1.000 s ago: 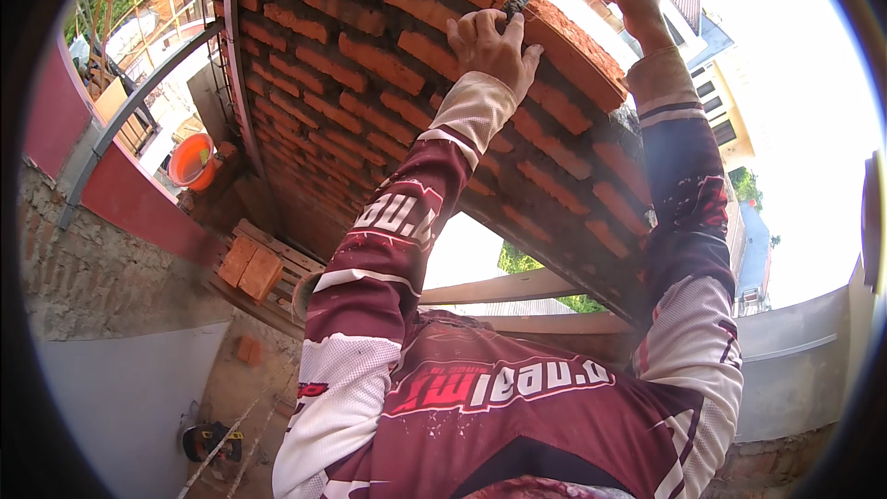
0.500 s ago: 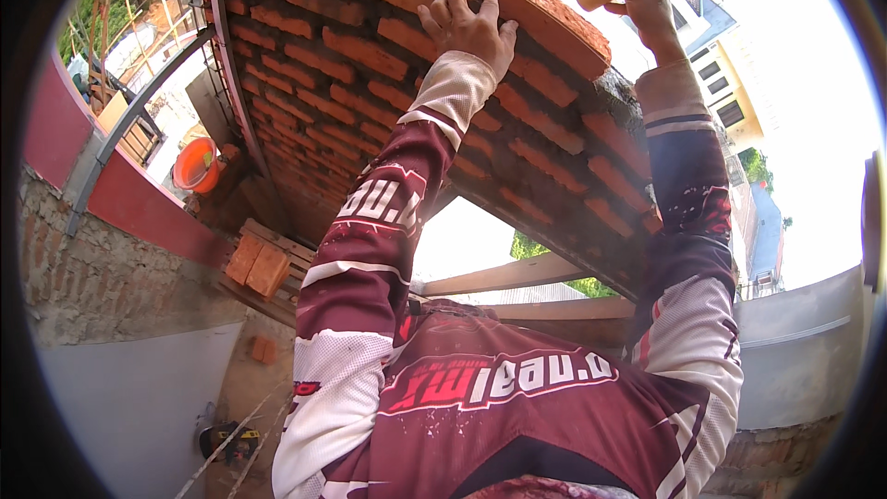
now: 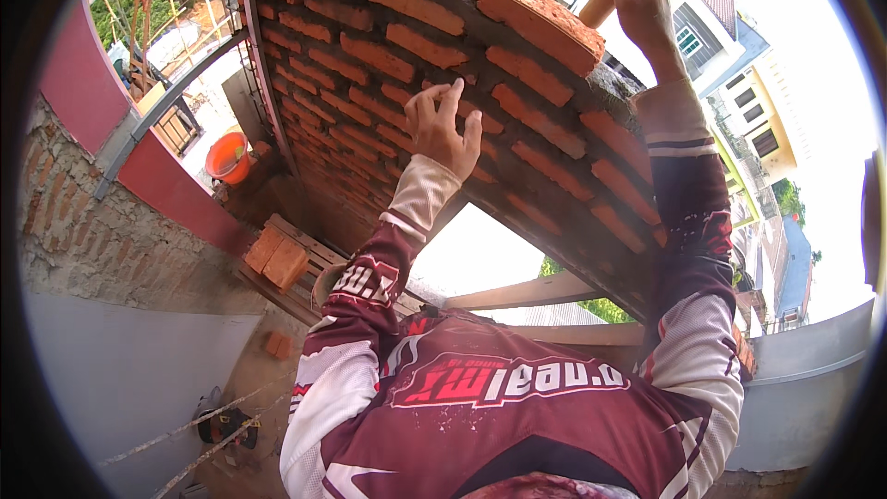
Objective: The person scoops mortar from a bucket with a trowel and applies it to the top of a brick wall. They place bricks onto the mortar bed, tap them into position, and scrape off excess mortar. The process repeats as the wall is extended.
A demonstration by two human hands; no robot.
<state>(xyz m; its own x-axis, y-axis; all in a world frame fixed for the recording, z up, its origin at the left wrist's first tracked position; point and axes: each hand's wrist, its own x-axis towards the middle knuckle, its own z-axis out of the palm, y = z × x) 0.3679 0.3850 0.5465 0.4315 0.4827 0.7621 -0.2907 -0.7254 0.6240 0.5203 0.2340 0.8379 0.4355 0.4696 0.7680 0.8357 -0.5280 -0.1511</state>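
Left hand point(image 3: 443, 134) drops from top of wall point(image 3: 377, 57), fingers loosely spread; right hand point(image 3: 641, 17) grips trowel point(image 3: 599, 9) near wall's top.

Wall point(image 3: 370, 55) ahead, trowel point(image 3: 599, 6) right, bucket point(image 3: 227, 160) left

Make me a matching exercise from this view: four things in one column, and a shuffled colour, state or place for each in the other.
1. left hand
2. right hand
3. bucket
4. shirt

A. orange
B. gripping a pale-handled tool
C. maroon and white
D. fingers parted, before the brick wall

Pairs: 1-D, 2-B, 3-A, 4-C
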